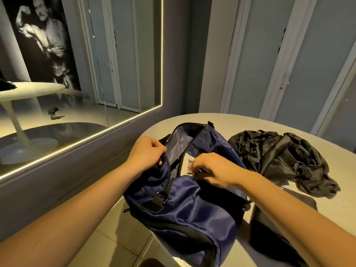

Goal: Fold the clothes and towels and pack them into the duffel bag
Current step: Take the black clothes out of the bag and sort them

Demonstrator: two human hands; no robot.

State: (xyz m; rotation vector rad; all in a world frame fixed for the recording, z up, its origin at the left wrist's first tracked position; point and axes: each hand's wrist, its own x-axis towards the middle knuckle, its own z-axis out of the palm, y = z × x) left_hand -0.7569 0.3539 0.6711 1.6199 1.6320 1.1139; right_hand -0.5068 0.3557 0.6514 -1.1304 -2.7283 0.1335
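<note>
A navy duffel bag (185,209) lies on the white table (327,212), its top partly unzipped and grey lining showing. Inside shows a white folded item (186,164) with dark lettering. My left hand (146,151) grips the bag's left rim by the black strap. My right hand (213,171) pinches the zipper pull at the opening's near end. A crumpled black garment (279,158) lies on the table to the right of the bag, untouched.
A large mirror with a lit edge (81,143) fills the wall on the left. Pale closet doors (269,64) stand behind the table. The table's rounded front edge (158,245) is near me, with tiled floor (107,237) below.
</note>
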